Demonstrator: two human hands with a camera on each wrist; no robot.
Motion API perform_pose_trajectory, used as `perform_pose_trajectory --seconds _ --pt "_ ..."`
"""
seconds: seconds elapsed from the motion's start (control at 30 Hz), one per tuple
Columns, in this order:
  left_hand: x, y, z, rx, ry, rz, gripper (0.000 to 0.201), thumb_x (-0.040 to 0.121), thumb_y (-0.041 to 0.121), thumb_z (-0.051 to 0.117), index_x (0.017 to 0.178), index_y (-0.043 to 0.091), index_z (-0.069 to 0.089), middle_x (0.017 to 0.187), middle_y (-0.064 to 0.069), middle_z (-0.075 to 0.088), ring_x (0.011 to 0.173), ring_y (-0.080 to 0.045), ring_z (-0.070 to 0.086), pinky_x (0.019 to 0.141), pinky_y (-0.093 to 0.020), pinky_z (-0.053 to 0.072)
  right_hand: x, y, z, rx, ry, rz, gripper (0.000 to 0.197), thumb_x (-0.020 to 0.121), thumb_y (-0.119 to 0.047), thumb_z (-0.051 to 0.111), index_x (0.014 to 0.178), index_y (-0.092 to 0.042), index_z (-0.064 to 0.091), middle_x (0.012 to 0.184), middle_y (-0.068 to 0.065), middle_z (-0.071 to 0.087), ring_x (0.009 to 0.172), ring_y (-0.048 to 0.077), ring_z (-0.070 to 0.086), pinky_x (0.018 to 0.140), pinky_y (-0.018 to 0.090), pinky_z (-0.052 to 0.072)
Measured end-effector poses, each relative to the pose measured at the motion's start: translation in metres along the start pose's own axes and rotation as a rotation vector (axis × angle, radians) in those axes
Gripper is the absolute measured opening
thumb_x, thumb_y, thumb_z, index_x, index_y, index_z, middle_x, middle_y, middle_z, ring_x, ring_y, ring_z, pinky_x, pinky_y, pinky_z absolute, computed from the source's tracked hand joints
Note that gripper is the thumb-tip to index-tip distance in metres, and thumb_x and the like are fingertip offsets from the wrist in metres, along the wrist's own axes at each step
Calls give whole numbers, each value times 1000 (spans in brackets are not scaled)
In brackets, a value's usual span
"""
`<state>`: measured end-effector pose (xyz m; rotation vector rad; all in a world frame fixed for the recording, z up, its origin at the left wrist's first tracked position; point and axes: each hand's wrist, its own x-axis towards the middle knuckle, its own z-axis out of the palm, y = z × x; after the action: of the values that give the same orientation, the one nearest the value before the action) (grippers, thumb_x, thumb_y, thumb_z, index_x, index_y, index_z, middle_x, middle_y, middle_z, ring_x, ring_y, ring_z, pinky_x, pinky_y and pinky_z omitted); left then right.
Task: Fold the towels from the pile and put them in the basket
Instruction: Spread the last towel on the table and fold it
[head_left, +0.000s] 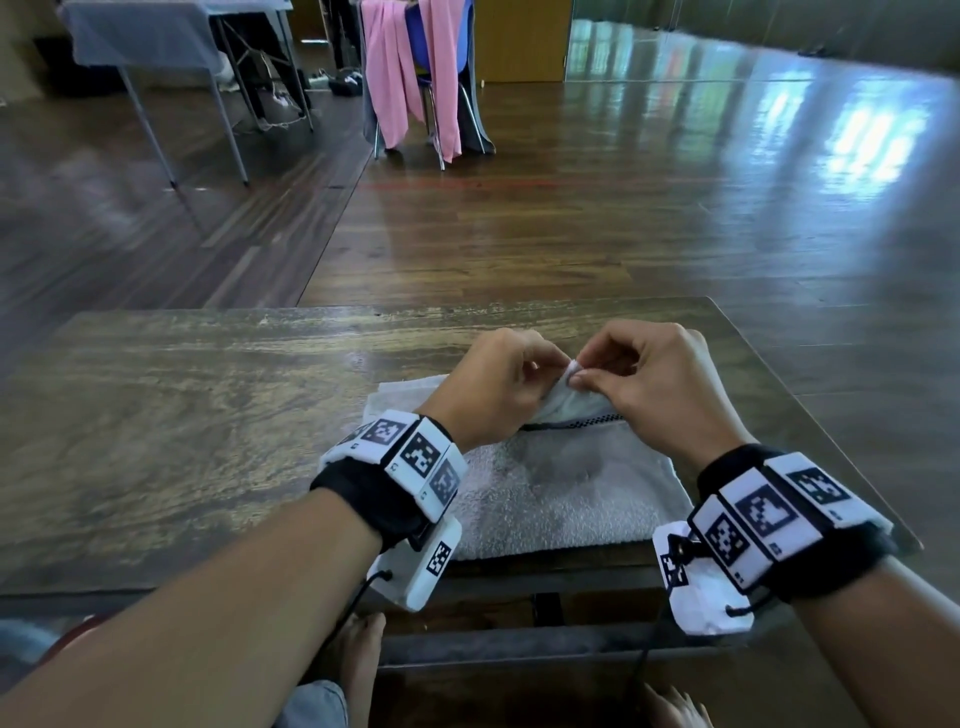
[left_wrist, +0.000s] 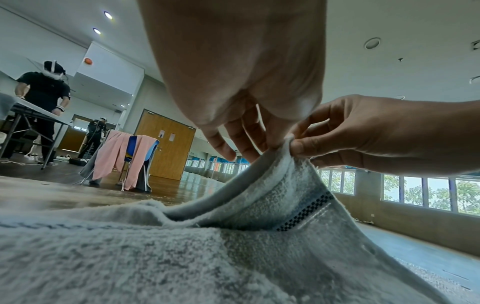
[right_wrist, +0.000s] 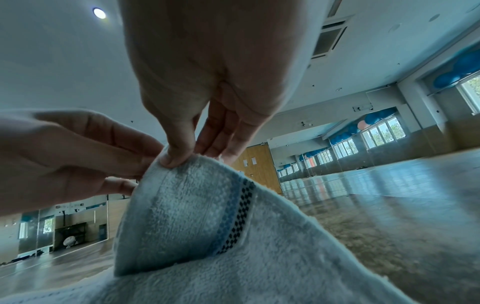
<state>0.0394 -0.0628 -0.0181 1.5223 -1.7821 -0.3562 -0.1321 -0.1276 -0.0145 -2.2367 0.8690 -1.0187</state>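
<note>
Behind table (head_left: 208, 415), pink cloths (head_left: 395, 78) drape a blue chair (head_left: 415, 31).

both forearms reach forward, each wrist wrapped in a black band with checkered white tags. the left hand (head_left: 501, 382) and right hand (head_left: 657, 384) meet fingertip to fingertip, both lifted and curled, each pinching the same raised corner of the towel (head_left: 561, 483) between thumb and forefinger.
</note>
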Motion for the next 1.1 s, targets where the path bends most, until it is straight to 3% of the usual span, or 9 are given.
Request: perform_pose_trajectory --seconds 0.17,0.33,0.43,0.63,0.77,0.83,1.0,1.1 --pt "2 1 0 -20 -1 2 16 90 15 69 103 10 77 83 3 71 68 -6 58 63 -14 44 4 3 4 -40 4 30 14 79 -15 84 86 -20 73 77 -10 72 74 3 66 67 12 51" --pt "4 -2 -2 -75 130 -28 13 84 18 77 95 14 70 79 6 69 72 -10 64 65 -21 52 10 8 8 10 -3 74 11 81 -15 82 85 -21 74 74 -11 71 70 -2 65 64 5 46" --pt "3 -3 1 -35 139 -9 8 84 15 76 90 14 70 80 5 71 72 -14 64 64 -22 51 12 12 5 16 -51 88 11 82 -19 82 81 -26 74 73 -13 72 69 -1 65 63 7 45" --pt "3 -9 0 91 106 -14 20 78 32 82 85 15 74 77 7 68 67 -12 61 59 -24 47 11 12 5 52 -67 65 13 83 -20 81 80 -26 71 76 -15 72 68 2 65 62 11 48" --pt "3 -11 0 118 145 47 19 80 27 82 82 9 75 76 3 68 65 -11 57 59 -19 42 11 9 4 81 -103 66 8 83 -22 81 84 -24 74 77 -7 73 73 13 68 67 24 54" --pt "4 -11 0 139 133 68 16 81 25 80 84 10 75 77 3 68 65 -9 55 60 -14 40 10 7 4 40 -99 39 7 83 -24 81 82 -25 75 74 -6 73 71 13 66 63 20 51" --pt "1 -25 -12 217 34 -80 11 81 20 78 90 13 78 83 2 71 75 -16 63 74 -38 56 15 10 -7 19 -4 14 8 84 -23 80 81 -27 73 73 -11 70 66 2 61 61 9 45" --pt "-3 -40 -24 285 -15 -175 16 83 25 76 95 14 79 86 -1 73 80 -21 65 80 -42 57 18 21 -20 43 89 41 8 83 -26 80 82 -30 73 73 -20 69 64 -2 60 59 6 43"
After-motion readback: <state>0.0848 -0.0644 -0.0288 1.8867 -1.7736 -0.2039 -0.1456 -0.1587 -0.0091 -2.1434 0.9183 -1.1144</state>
